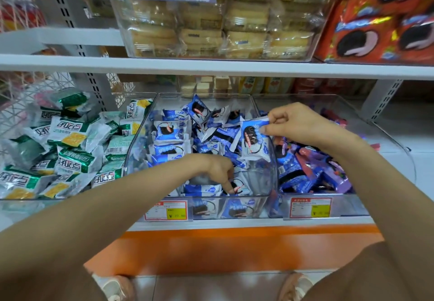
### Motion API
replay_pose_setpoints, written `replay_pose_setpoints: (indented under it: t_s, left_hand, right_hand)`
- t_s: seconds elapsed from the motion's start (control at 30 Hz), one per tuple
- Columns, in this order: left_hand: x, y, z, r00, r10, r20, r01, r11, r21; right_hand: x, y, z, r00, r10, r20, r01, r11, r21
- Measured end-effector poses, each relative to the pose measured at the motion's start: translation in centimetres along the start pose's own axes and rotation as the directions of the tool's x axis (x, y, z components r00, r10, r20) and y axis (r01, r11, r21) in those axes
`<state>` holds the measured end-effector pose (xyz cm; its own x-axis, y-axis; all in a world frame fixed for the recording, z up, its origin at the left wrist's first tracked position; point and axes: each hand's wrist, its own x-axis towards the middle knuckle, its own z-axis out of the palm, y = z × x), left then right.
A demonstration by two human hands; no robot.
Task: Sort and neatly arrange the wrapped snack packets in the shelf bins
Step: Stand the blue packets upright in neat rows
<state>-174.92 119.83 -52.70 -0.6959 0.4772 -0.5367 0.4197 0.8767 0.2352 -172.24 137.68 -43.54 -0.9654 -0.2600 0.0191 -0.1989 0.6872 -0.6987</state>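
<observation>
We judge that the step in hand is to set one blue packet in order in the middle bin. To do it well, we leave the green packets in the left bin alone. We lower the packet upright, with the picture to the front, like the standing packets in the left part of the middle bin. We take care that it does not slip over the wall into the right bin, where blue and purple packets are mixed.

The left hand is at the centre of the frame, low in the front part of the middle bin. Its fingers are curled and the index fingertip touches a packet there; we cannot tell if it grips it. The blue packet hangs up and to the right of this hand, over the right wall of the middle bin. The right hand pinches its upper right corner. The two hands are apart.
</observation>
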Motion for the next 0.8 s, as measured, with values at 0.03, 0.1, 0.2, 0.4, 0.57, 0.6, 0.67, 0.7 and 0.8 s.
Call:
replay_pose_setpoints:
  t_s: [0.03,0.1,0.2,0.4,0.57,0.6,0.67,0.7,0.8]
  left_hand:
    - [0.0,0.0,-0.1,0.999,0.026,-0.023,-0.027,0.999,-0.040]
    - [-0.1,0.1,-0.2,0.994,0.081,-0.078,-0.092,0.986,-0.140]
    - [-0.5,0.3,-0.5,0.989,0.131,-0.064,-0.144,0.949,-0.279]
    - [-1.9,0.2,-0.6,0.983,0.181,0.037,-0.158,0.926,-0.342]
    - [-1.8,0.6,0.5,0.988,0.154,-0.028,-0.155,0.944,-0.290]
    - [-1.7,0.7,0.6,0.988,0.151,-0.042,-0.157,0.949,-0.273]
    - [-1.5,0.6,0.6,0.989,0.141,-0.051,-0.149,0.960,-0.238]
    - [-1.6,0.6,0.6,0.989,0.136,-0.051,-0.144,0.961,-0.237]
    - [-2.0,0.2,0.5,0.991,0.117,-0.070,-0.133,0.938,-0.321]
  right_hand:
    - [0.0,-0.1,0.0,1.000,0.003,-0.005,-0.003,1.000,0.013]
    - [0.0,-0.2,-0.1,1.000,0.015,-0.021,-0.014,0.999,0.039]
    - [0.0,-0.3,-0.3,0.999,0.031,-0.037,-0.028,0.996,0.090]
    - [-0.6,-1.1,-0.3,0.994,0.084,0.065,-0.102,0.923,0.372]
    - [-0.2,-1.3,0.1,0.993,0.085,0.087,-0.114,0.900,0.420]
    - [-0.1,-1.3,0.2,0.992,0.087,0.091,-0.118,0.895,0.431]
    - [0.0,-1.5,0.3,0.992,0.083,0.097,-0.118,0.882,0.455]
    - [0.1,-1.6,0.3,0.992,0.078,0.098,-0.115,0.880,0.460]
    - [0.2,-1.8,0.5,0.995,0.059,0.078,-0.088,0.894,0.440]
